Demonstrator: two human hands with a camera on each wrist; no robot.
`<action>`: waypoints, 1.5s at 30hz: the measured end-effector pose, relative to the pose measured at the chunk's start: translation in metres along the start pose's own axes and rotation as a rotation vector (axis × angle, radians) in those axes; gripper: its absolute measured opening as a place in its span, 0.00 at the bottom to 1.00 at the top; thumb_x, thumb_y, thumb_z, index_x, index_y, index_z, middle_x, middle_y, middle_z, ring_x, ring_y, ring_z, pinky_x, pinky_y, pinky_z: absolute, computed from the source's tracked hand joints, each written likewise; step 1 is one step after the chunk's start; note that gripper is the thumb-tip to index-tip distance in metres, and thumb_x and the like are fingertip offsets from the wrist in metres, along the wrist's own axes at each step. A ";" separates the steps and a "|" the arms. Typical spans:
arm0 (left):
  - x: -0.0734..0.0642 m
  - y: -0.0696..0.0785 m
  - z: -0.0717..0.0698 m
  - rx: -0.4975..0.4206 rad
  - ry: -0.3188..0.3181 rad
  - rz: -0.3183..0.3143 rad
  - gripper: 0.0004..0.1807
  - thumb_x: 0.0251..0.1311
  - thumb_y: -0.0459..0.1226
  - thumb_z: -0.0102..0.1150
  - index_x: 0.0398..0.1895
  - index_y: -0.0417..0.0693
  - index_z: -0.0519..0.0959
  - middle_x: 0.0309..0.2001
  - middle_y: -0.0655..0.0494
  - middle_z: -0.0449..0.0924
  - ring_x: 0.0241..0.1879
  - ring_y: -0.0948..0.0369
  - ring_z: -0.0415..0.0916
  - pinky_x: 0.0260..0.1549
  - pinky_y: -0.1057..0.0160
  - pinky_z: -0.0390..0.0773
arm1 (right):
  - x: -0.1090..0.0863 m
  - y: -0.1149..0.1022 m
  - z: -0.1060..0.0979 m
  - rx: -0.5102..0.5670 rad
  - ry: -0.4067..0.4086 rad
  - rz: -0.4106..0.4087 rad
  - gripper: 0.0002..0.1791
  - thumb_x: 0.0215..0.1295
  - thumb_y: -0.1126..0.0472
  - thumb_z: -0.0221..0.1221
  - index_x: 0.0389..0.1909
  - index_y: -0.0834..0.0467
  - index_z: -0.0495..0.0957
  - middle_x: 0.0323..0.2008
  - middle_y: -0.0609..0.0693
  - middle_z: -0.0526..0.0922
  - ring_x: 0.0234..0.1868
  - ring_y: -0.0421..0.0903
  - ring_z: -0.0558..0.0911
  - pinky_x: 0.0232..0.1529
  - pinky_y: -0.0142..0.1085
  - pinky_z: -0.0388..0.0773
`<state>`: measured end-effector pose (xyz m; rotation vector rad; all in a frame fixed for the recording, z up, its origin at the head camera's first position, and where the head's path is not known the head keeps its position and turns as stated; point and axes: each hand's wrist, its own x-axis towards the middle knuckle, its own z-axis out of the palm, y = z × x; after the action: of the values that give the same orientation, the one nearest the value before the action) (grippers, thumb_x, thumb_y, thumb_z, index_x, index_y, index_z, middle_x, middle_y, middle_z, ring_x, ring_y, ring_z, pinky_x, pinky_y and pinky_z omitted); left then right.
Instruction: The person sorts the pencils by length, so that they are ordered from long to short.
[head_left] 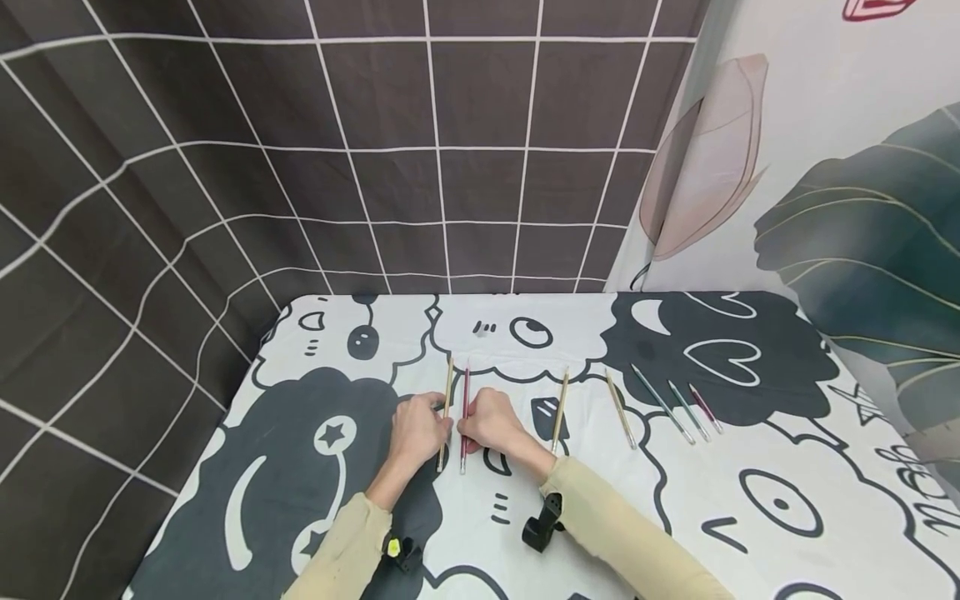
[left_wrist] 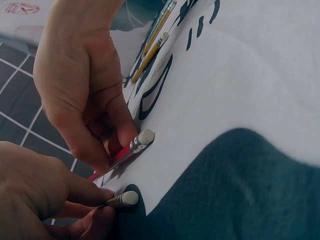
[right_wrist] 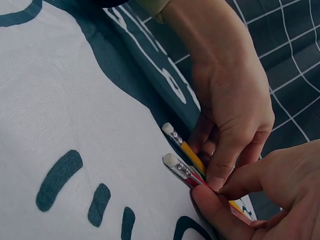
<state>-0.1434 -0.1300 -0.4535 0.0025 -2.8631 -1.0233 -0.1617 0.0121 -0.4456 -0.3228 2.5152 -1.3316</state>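
My left hand (head_left: 418,432) pinches a yellow pencil (head_left: 449,385) with a white eraser, its point facing away from me. Just right of it, my right hand (head_left: 491,419) has a red pencil (head_left: 466,383) between thumb and fingers. The two pencils lie close together, nearly parallel, with a narrow gap between them. In the left wrist view, the eraser ends of the red pencil (left_wrist: 143,138) and the yellow pencil (left_wrist: 128,199) stick out toward the camera. The right wrist view shows the right fingers (right_wrist: 212,205) low on the red pencil (right_wrist: 181,168).
Under everything spreads a black-and-white cartoon cloth (head_left: 487,575). To the right lie two more yellow pencils (head_left: 621,410), two green pencils (head_left: 662,403) and a short red pencil (head_left: 706,408). A dark grid-patterned curtain (head_left: 480,192) hangs behind, with a leaf-patterned curtain (head_left: 862,217) at right.
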 end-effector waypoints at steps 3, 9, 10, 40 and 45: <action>0.001 0.000 0.000 -0.002 0.007 0.006 0.17 0.51 0.26 0.69 0.47 0.33 0.84 0.18 0.56 0.78 0.19 0.61 0.75 0.24 0.56 0.75 | 0.001 -0.001 -0.001 -0.016 0.006 -0.005 0.14 0.55 0.74 0.60 0.12 0.62 0.75 0.08 0.51 0.77 0.11 0.43 0.81 0.11 0.26 0.68; 0.000 0.001 -0.001 0.006 -0.004 -0.013 0.18 0.51 0.27 0.70 0.47 0.34 0.84 0.18 0.57 0.77 0.19 0.62 0.74 0.24 0.57 0.75 | 0.002 -0.001 0.000 0.004 -0.003 -0.022 0.12 0.53 0.75 0.59 0.14 0.63 0.76 0.09 0.51 0.78 0.11 0.44 0.81 0.12 0.28 0.71; 0.000 0.001 -0.001 0.006 -0.006 -0.016 0.18 0.51 0.27 0.70 0.47 0.34 0.84 0.18 0.58 0.77 0.19 0.62 0.74 0.24 0.57 0.74 | 0.002 -0.001 0.000 0.011 -0.006 -0.024 0.11 0.53 0.76 0.59 0.14 0.64 0.76 0.09 0.51 0.78 0.11 0.44 0.81 0.12 0.28 0.72; 0.000 -0.003 0.002 0.013 0.015 0.038 0.17 0.51 0.28 0.68 0.46 0.33 0.84 0.16 0.58 0.76 0.16 0.64 0.72 0.19 0.59 0.72 | 0.001 0.003 0.001 -0.027 0.025 -0.056 0.22 0.55 0.68 0.63 0.06 0.54 0.68 0.07 0.52 0.76 0.08 0.42 0.79 0.07 0.25 0.61; -0.001 -0.004 0.000 -0.002 0.037 0.014 0.17 0.53 0.30 0.66 0.47 0.31 0.83 0.18 0.56 0.77 0.17 0.63 0.73 0.19 0.61 0.72 | -0.004 0.004 -0.003 -0.020 0.024 -0.090 0.21 0.56 0.69 0.61 0.07 0.55 0.66 0.07 0.51 0.76 0.09 0.43 0.79 0.08 0.26 0.59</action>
<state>-0.1420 -0.1329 -0.4561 0.0016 -2.8246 -1.0129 -0.1595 0.0178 -0.4468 -0.4315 2.5630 -1.3523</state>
